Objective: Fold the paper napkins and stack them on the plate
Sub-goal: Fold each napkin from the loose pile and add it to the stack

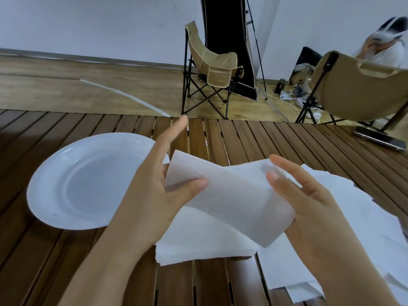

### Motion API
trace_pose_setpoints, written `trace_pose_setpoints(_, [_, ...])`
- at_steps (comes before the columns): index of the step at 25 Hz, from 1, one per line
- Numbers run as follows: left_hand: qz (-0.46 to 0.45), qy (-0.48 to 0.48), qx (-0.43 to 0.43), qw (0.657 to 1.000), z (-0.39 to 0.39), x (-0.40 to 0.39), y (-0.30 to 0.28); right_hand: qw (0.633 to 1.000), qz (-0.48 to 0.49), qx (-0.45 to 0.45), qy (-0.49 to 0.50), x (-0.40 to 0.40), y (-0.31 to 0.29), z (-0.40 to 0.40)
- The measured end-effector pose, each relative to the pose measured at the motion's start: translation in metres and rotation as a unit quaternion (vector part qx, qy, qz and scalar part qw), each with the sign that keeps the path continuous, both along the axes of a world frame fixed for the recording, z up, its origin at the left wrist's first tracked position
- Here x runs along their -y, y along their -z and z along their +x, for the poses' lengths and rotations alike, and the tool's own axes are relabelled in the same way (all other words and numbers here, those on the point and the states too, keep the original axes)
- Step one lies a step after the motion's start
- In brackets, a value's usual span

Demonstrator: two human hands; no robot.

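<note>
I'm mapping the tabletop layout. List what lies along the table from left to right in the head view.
Round white plate → left hand → white paper napkin held between both hands → right hand → loose pile of white paper napkins.

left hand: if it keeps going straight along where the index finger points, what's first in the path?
Probably nothing on the table. The left hand pinches the folded napkin, its index finger aimed up and away over the slatted table's far edge. The plate lies off to its left. Beyond stands the folding chair; depth is unclear.
</note>
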State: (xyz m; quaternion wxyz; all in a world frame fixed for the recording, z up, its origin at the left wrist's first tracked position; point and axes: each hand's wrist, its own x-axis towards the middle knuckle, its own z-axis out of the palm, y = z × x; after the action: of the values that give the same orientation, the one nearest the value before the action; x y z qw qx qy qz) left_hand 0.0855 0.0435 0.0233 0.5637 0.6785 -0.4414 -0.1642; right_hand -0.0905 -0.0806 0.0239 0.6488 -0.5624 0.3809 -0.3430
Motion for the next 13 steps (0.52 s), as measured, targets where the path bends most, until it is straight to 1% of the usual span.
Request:
trace_pose_setpoints(2, [0.0,-0.018,0.027,0.999,0.002,0.0,0.001,1.0,0.001,-0.018,-0.024,0.001,0.002,0.001])
trace_pose_setpoints(4, [0.004,-0.05,0.019,0.999,0.005,0.0,0.007,0.998,-0.009,-0.043,-0.044,0.001,0.004,0.002])
trace_pose_setpoints(6, [0.006,-0.075,0.014,0.997,0.008,0.0,0.01,0.994,-0.036,-0.09,-0.047,0.0,0.005,0.002])
trace_pose_setpoints(10, [0.01,-0.116,0.018,0.993,0.013,-0.002,0.013,0.976,-0.102,-0.19,0.029,0.001,0.009,0.002])
trace_pose_setpoints(13, [0.021,-0.115,0.034,0.993,0.013,-0.002,0.012,0.965,-0.132,-0.218,0.065,0.005,0.015,0.003])
